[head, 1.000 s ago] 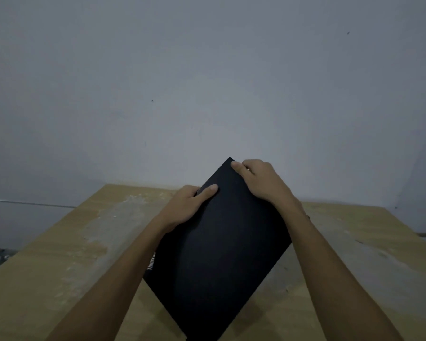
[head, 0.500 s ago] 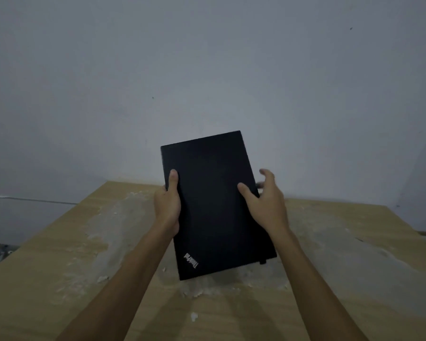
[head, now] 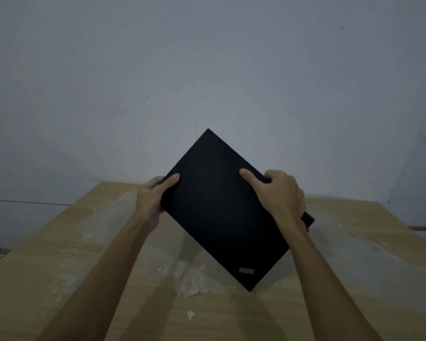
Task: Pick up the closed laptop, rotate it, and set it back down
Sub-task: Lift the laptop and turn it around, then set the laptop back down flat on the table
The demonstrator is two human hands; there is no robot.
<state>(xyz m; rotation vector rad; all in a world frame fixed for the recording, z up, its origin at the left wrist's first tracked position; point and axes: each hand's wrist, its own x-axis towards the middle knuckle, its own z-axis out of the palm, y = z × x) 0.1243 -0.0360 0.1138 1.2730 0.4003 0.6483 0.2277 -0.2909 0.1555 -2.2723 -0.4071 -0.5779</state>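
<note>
The closed black laptop is held up above the wooden table, turned like a diamond with one corner pointing up and another pointing down. A small logo shows near its lower corner. My left hand grips its left edge, thumb lying on the lid. My right hand grips the upper right edge, thumb on the lid and fingers wrapped behind. The laptop's underside is hidden.
The table top carries pale, worn patches and a small white chip near the front. A plain grey wall stands right behind the table. A cable runs along the wall at the left.
The laptop has turned from nearly upright to a diamond pose, its logo moving from lower left to lower right. My right hand shifted up to the upper right edge and closed on it.
</note>
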